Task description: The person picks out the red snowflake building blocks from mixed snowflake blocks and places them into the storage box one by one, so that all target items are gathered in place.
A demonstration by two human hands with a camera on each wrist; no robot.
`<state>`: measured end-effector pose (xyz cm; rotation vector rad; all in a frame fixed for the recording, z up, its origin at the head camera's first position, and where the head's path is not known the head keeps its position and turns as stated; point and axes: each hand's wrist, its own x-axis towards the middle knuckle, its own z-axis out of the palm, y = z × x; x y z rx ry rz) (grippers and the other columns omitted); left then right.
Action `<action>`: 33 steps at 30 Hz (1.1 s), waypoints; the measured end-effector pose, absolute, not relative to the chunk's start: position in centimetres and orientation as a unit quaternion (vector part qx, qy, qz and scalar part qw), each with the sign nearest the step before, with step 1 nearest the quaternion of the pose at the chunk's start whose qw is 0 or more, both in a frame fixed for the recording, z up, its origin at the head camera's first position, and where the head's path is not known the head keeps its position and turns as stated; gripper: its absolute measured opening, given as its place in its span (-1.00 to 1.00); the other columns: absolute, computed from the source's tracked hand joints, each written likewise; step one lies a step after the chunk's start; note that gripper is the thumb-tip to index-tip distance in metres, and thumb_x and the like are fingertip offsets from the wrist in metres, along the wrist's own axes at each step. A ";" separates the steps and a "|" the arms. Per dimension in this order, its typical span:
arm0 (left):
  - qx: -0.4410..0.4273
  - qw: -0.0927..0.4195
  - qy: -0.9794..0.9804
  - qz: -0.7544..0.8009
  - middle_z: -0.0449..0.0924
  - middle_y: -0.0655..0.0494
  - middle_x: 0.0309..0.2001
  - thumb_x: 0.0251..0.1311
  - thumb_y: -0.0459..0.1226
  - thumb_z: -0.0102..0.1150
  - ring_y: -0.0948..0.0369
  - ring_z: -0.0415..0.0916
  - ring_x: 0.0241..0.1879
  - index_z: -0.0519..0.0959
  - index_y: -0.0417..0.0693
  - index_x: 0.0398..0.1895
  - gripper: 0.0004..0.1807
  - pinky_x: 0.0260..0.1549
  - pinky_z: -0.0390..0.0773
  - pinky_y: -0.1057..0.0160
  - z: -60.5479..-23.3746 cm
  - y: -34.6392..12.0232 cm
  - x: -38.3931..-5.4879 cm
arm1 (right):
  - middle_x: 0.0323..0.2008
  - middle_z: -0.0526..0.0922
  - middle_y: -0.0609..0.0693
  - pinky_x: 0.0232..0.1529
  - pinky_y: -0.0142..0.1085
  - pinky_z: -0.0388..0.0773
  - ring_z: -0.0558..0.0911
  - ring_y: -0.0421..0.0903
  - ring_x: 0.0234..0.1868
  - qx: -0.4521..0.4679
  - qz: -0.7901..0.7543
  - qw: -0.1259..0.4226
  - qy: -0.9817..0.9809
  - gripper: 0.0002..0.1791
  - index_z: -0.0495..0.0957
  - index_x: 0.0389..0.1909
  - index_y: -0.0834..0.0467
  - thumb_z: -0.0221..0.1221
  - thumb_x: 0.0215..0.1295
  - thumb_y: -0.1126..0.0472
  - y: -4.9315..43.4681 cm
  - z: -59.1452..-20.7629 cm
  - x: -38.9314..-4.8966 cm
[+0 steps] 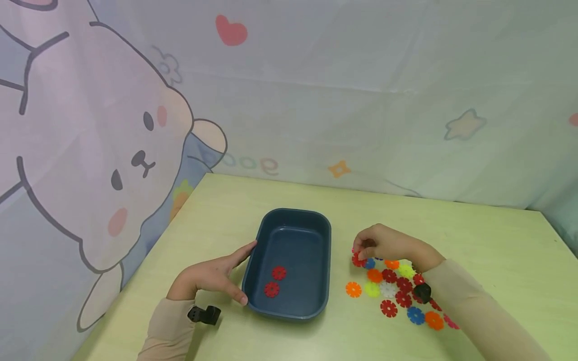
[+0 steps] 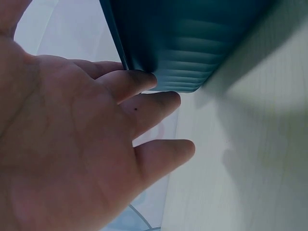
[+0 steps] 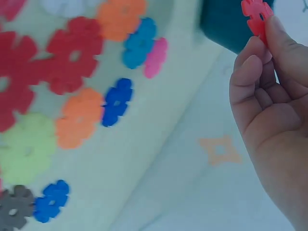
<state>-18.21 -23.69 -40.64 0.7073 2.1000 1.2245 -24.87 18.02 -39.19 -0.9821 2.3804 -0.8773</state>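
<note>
the right hand over there pinches a red disc between thumb and fingertip at the far edge of the mixed discs, while the left hand is open, fingers spread against the side of the tub on the tabletop. two red discs lie inside, so i'd judge the step is picking out reds, and the next move calls for carrying this one across and letting go over the tub. i can spot no brand, only faint upside-down letters on the cloth behind, perhaps "good".
</note>
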 end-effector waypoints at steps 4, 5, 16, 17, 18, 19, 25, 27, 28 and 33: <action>0.265 0.300 0.791 0.463 -0.40 -0.17 0.54 -0.11 -0.16 0.54 -0.19 -0.40 0.49 -0.39 -0.17 0.53 0.38 0.35 -0.17 -0.28 -40.6 -23.7 -18.2 | -0.47 0.60 -0.10 -0.40 -0.39 0.51 0.52 -0.06 -0.45 -0.351 -0.322 0.202 0.855 -0.95 0.60 -0.34 0.20 0.21 0.29 0.30 17.5 -38.1 -24.9; 0.264 0.300 0.791 0.463 -0.40 -0.17 0.54 -0.11 -0.16 0.54 -0.19 -0.40 0.49 -0.38 -0.17 0.53 0.38 0.35 -0.17 -0.28 -40.6 -23.7 -18.2 | -0.47 0.61 -0.09 -0.42 -0.38 0.50 0.52 -0.05 -0.46 -0.350 -0.325 0.202 0.855 -0.95 0.60 -0.34 0.19 0.20 0.30 0.31 17.4 -37.8 -24.9; 0.261 0.303 0.792 0.462 -0.41 -0.15 0.54 -0.10 -0.16 0.53 -0.16 -0.40 0.49 -0.39 -0.15 0.53 0.38 0.36 -0.17 -0.26 -40.5 -23.6 -18.2 | -0.39 0.66 -0.08 -0.26 -0.23 0.60 0.57 -0.15 -0.39 -0.356 -0.354 0.182 0.846 -0.95 0.62 -0.29 0.19 0.19 0.31 0.32 14.8 -36.5 -25.1; 0.262 0.303 0.791 0.462 -0.41 -0.15 0.54 -0.10 -0.16 0.53 -0.16 -0.40 0.49 -0.39 -0.15 0.53 0.38 0.36 -0.17 -0.26 -40.5 -23.6 -18.2 | -0.38 0.67 -0.08 -0.25 -0.19 0.61 0.58 -0.14 -0.38 -0.357 -0.357 0.183 0.844 -0.95 0.62 -0.29 0.20 0.19 0.31 0.32 14.5 -36.5 -25.1; 0.261 0.303 0.791 0.462 -0.41 -0.15 0.54 -0.10 -0.17 0.53 -0.16 -0.40 0.49 -0.39 -0.15 0.53 0.38 0.36 -0.17 -0.26 -40.5 -23.6 -18.2 | -0.38 0.67 -0.08 -0.25 -0.17 0.61 0.59 -0.15 -0.38 -0.357 -0.360 0.184 0.842 -0.95 0.62 -0.28 0.20 0.18 0.31 0.32 14.2 -36.5 -25.1; 0.261 0.303 0.791 0.462 -0.41 -0.14 0.54 -0.10 -0.17 0.53 -0.16 -0.40 0.49 -0.39 -0.14 0.53 0.38 0.36 -0.17 -0.27 -40.5 -23.6 -18.2 | -0.37 0.67 -0.07 -0.25 -0.15 0.61 0.59 -0.14 -0.37 -0.357 -0.363 0.184 0.841 -0.94 0.62 -0.28 0.20 0.18 0.31 0.32 13.8 -36.4 -25.2; 0.260 0.304 0.791 0.463 -0.41 -0.14 0.54 -0.10 -0.17 0.53 -0.16 -0.40 0.50 -0.39 -0.14 0.53 0.38 0.36 -0.17 -0.27 -40.6 -23.6 -18.2 | -0.37 0.66 -0.05 -0.31 -0.27 0.54 0.54 -0.09 -0.39 -0.364 -0.364 0.166 0.841 -0.93 0.62 -0.27 0.20 0.19 0.32 0.28 11.8 -36.3 -25.7; 0.260 0.304 0.790 0.464 -0.41 -0.14 0.54 -0.10 -0.17 0.53 -0.16 -0.40 0.50 -0.38 -0.14 0.53 0.38 0.36 -0.17 -0.27 -40.6 -23.6 -18.2 | -0.35 0.66 -0.04 -0.30 -0.30 0.54 0.55 -0.08 -0.37 -0.370 -0.365 0.160 0.839 -0.92 0.62 -0.26 0.21 0.19 0.32 0.28 11.2 -36.3 -25.8; 0.260 0.304 0.790 0.464 -0.41 -0.13 0.54 -0.10 -0.17 0.53 -0.16 -0.40 0.50 -0.38 -0.14 0.53 0.37 0.36 -0.17 -0.26 -40.6 -23.6 -18.2 | -0.35 0.66 -0.04 -0.29 -0.29 0.54 0.55 -0.08 -0.36 -0.373 -0.365 0.158 0.838 -0.92 0.62 -0.26 0.21 0.20 0.32 0.28 10.9 -36.3 -25.9; 0.259 0.306 0.790 0.463 -0.41 -0.14 0.54 -0.10 -0.16 0.53 -0.16 -0.40 0.50 -0.39 -0.14 0.53 0.38 0.36 -0.16 -0.26 -40.6 -23.7 -18.1 | -0.33 0.66 -0.04 -0.26 -0.30 0.54 0.54 -0.15 -0.36 -0.387 -0.366 0.148 0.834 -0.92 0.62 -0.25 0.21 0.20 0.32 0.28 9.4 -36.7 -26.2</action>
